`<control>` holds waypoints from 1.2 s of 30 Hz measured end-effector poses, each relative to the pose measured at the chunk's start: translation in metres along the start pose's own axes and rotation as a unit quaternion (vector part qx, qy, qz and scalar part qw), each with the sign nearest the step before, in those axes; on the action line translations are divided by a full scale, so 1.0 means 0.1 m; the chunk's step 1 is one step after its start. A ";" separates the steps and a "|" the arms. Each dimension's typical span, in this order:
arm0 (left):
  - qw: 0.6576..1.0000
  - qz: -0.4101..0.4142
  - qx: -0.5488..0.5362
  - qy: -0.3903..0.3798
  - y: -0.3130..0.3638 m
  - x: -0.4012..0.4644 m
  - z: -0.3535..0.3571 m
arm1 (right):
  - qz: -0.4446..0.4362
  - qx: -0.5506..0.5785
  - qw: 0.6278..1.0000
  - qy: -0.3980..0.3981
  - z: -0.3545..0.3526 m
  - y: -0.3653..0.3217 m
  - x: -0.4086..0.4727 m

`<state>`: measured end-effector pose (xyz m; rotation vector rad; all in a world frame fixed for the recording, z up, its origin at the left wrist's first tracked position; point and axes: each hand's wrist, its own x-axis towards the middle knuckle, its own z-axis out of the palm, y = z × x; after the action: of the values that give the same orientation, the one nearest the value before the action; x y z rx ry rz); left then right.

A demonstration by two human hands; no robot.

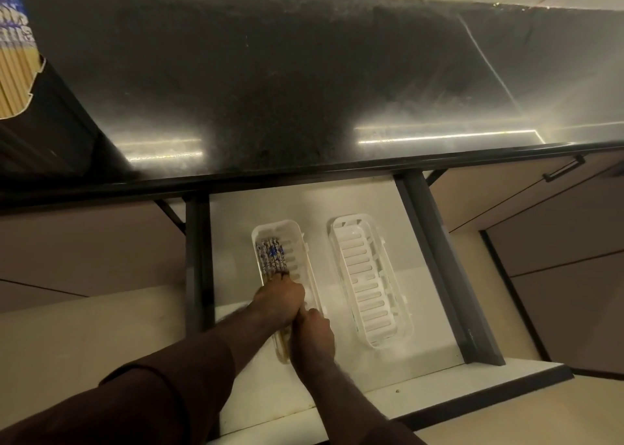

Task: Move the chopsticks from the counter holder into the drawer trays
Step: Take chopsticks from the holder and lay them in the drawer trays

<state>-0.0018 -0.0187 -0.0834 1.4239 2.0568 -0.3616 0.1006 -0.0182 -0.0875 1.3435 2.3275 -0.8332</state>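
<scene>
Below the dark counter we see a white drawer pulled out, w/ two white slotted trays lying side by side on its floor. Our left hand reaches into the left tray, fingers curled down over a bundle of chopsticks lying lengthwise in it; their blue-and-white patterned ends point toward the counter, and a bit of plain wood shows near the tray's close end, under the wrist. Our right hand sits just beside the left one, touching it at the tray's near right edge; fingers look bent downward, but we cannot tell whether it grips the chopsticks, the tray rim, or nothing. The right tray lies apart from the left one, tilted a little, slots bare. Top left, on the counter, a dark holder stands packed w/ more chopsticks, same patterned tops and pale shafts. Brown sleeves cover both forearms partway. Cabinet fronts flank the drawer; a dark handle shows at right.
</scene>
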 end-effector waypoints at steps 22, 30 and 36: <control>0.978 0.124 -0.010 0.166 -0.41 -0.98 -0.87 | -0.032 0.072 0.978 0.194 -1.12 -0.44 -0.58; 0.924 0.107 -0.102 0.353 -0.71 -2.03 -1.85 | -0.191 0.121 0.924 0.309 -2.05 -1.23 -1.21; 0.861 0.075 -0.107 0.491 -1.04 -2.83 -2.29 | -0.303 0.139 0.882 0.334 -2.54 -1.83 -1.70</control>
<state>-0.1030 -0.1488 0.2572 1.8076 2.5711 0.8191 0.0299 -0.0429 0.2608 1.1173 3.3916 -1.0181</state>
